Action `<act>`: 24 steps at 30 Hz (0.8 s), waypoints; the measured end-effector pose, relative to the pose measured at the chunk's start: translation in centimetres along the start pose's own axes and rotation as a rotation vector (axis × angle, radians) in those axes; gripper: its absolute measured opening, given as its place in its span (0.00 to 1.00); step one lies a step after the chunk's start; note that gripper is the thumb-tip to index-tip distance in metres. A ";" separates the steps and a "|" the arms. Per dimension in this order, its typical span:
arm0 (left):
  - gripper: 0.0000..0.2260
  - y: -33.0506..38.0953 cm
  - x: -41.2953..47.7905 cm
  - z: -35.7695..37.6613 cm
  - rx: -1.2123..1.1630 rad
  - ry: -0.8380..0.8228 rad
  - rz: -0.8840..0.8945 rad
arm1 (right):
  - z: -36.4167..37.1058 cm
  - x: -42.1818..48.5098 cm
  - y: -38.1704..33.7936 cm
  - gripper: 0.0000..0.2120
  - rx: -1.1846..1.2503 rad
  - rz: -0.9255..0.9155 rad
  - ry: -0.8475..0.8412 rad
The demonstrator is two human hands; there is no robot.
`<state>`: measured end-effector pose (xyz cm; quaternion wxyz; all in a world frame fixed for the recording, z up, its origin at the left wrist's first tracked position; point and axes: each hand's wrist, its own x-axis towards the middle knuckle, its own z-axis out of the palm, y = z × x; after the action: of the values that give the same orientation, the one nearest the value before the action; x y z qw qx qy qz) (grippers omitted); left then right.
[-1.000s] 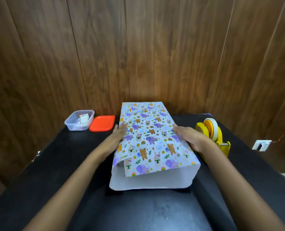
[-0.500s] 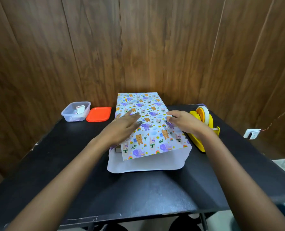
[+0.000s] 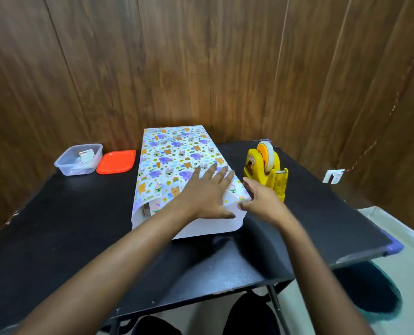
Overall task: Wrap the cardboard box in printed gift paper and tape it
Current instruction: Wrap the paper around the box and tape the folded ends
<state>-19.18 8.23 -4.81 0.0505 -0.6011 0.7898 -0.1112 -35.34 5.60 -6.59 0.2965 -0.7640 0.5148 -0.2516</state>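
Cardboard box (image 3: 147, 210) lies mid-surface under the printed gift paper (image 3: 174, 160), only a brown corner showing at the near left. Judging by this, the paper is draped and folded over but untaped; seam and both ends remain. The black surface (image 3: 63, 226) has open room left and near; right, the yellow tape dispenser (image 3: 265, 171) stands just beside the paper. Left hand (image 3: 207, 192) presses flat, fingers spread; right hand (image 3: 261, 201), open, touches the near-right paper edge, holding nothing.
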 end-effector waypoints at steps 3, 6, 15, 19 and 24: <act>0.30 1.4 -0.6 0.6 0.113 0.148 -0.040 | 2.9 -0.1 0.6 0.21 0.084 -0.086 0.298; 0.23 0.9 -1.3 0.4 0.217 0.180 0.002 | 4.3 -0.6 0.8 0.24 0.014 -0.098 0.439; 0.26 -0.9 -4.1 0.8 0.304 0.209 0.099 | 5.3 -0.8 0.1 0.30 -0.421 -0.285 0.395; 0.25 -2.3 -5.3 2.1 0.273 0.334 0.098 | 3.4 -1.5 -1.2 0.37 -0.549 -0.186 -0.023; 0.23 -3.5 -6.7 1.4 0.305 0.401 0.104 | 3.8 -0.1 -4.6 0.47 -0.722 -0.267 -0.113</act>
<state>-13.80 13.65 -5.66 -0.0115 -0.5111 0.7878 -0.3434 -29.86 7.82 -5.96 0.0011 -0.8921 0.4493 -0.0483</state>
